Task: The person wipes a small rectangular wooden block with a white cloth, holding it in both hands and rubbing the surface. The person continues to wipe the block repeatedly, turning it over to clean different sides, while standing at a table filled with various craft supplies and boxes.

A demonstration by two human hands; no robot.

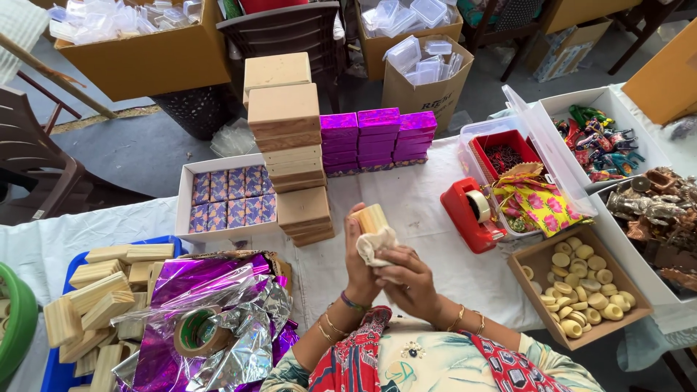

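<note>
Nearest the lens, at lower centre, a patterned red and cream garment [428,363] is seen, with bangled wrists rising from it. A small pale wooden block [372,216] is held upright at centre frame above the white table cover [428,203]; the left hand [359,265] is wrapped round its lower part, fingers closed on it. The right hand [410,279] is pressed against the block from the right, fingers curled together on a cream cloth [374,245] bunched beneath the block. The step in hand is judged to be wiping of the block with the cloth; the next move would call for turning the block so that unwiped faces are reached. At lower left, a blue tray [51,370] is filled with loose wooden blocks [94,297], partly covered by purple foil [210,312] on which a roll of tape [197,330] lies. At left of centre, a white box [185,196] is packed with purple patterned wrapped pieces. A stack of wooden boxes [287,138] stands behind the hands, purple wrapped boxes [377,138] beside it. At lower right, a brown cardboard tray [530,261] is loaded with pale round discs [588,290]. A red tape dispenser [472,214] stands beside a clear plastic bin [541,138] holding floral cloth.
</note>
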